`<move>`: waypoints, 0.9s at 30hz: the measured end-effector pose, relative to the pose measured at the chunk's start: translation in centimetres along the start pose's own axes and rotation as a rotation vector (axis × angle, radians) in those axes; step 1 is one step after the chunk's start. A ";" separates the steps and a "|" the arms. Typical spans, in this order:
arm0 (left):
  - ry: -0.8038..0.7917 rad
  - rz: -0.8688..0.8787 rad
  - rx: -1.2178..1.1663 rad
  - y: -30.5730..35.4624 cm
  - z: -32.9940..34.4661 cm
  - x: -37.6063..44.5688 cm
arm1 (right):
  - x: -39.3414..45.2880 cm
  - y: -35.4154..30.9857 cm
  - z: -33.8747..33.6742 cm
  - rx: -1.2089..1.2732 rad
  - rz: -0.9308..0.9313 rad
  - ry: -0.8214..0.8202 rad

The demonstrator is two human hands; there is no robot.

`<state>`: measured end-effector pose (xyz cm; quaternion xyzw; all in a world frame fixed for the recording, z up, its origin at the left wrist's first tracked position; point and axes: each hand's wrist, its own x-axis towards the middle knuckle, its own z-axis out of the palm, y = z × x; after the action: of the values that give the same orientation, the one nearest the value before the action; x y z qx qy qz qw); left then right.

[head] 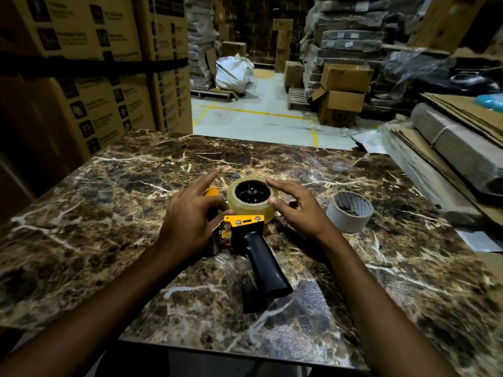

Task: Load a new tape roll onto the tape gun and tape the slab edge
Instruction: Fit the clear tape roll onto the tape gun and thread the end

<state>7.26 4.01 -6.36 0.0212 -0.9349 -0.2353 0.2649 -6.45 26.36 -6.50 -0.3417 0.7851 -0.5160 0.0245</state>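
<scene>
A yellow-and-black tape gun [246,229] lies flat on a dark brown marble slab [109,191], black handle pointing toward me. A clear tape roll [251,206] sits on its black hub. My left hand [190,216] rests on the gun's yellow front end, thumb near the blade plate. My right hand [296,206] cups the right side of the clear roll, thumb and index finger touching its rim. A white empty-looking tape core [349,212] lies on the slab to the right.
Stacked printed cartons [89,63] stand at the left. Flat cardboard and wrapped slabs [462,148] lie at the right. Beyond the slab's far edge is a grey floor [258,115] with yellow lines, boxes and a white sack [234,72].
</scene>
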 end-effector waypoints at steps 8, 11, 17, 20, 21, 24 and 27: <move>-0.053 0.134 -0.168 -1.2 -0.4 -0.4 | 0.2 0.2 0.0 0.051 0.016 0.021; -0.062 0.105 -0.263 -1.4 -0.2 -0.2 | 0.3 0.2 0.0 0.065 0.029 0.020; -0.120 0.167 -0.309 -2.0 -0.2 -0.1 | 0.5 -0.3 -0.3 0.053 0.045 0.024; -0.119 0.291 -0.242 -1.9 -0.6 -0.2 | 0.5 -0.3 -0.3 0.012 0.035 0.036; -0.123 0.347 -0.175 -1.8 -0.8 -0.2 | 0.5 -0.4 -0.3 0.004 0.038 0.039; -0.107 0.458 0.086 -1.8 -1.1 -0.2 | 0.3 -1.1 -0.2 0.001 0.052 0.041; -0.124 0.486 0.191 -2.4 -1.0 -0.3 | 0.6 -1.4 -0.2 -0.127 0.034 0.050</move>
<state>7.79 1.53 -6.81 -0.1932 -0.9450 -0.0762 0.2525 -6.21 25.82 -5.05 -0.3163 0.8222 -0.4731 -0.0082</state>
